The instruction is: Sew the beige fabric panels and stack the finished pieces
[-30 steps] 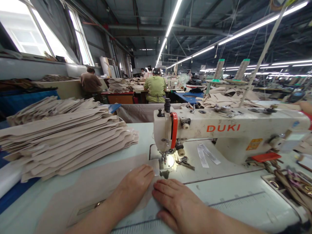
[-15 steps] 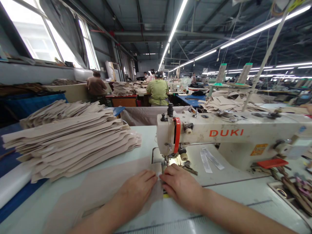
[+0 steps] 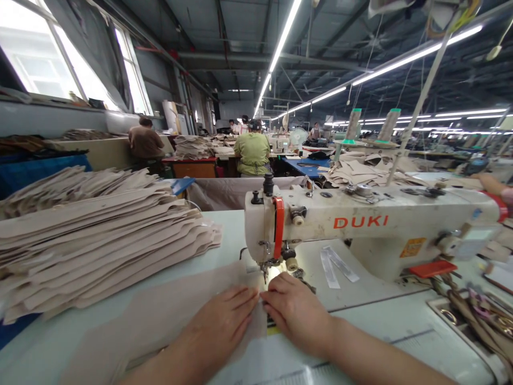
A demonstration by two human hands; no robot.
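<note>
On the pale worktop (image 3: pixel 380 326), right of centre, stands the white sewing machine (image 3: pixel 312 214), the largest item, long arm running left to right. Left: broad stack (image 3: pixel 104 240) of beige pieces, layers uneven, well apart from the hands. Near left: single beige panel (image 3: pixel 160 299), appears flat, right edge reaching to the fingertips just on the near side of the machine's left end. Panel looks thin and limp; a push from one side would probably wrinkle it, so even pressure seems best.

Left hand (image 3: pixel 228 315): laid over the panel, fingers extended and close together. Right hand (image 3: pixel 296 315): at the panel's right edge, fingers bent, tips meeting or nearly meeting the left ones. Whether either pinches the material: cannot tell, contact hidden.

Method, my judgement: left palm should press lightly, without dragging; right fingertips should square the edge.

Smaller: two slim whitish strips (image 3: pixel 329 270), right of the right hand, apart from it; better undisturbed by the wrist.

Smallest: needle assembly (image 3: pixel 265 275), just beyond the fingertips. Fingers ought to be clear before it runs.
</note>
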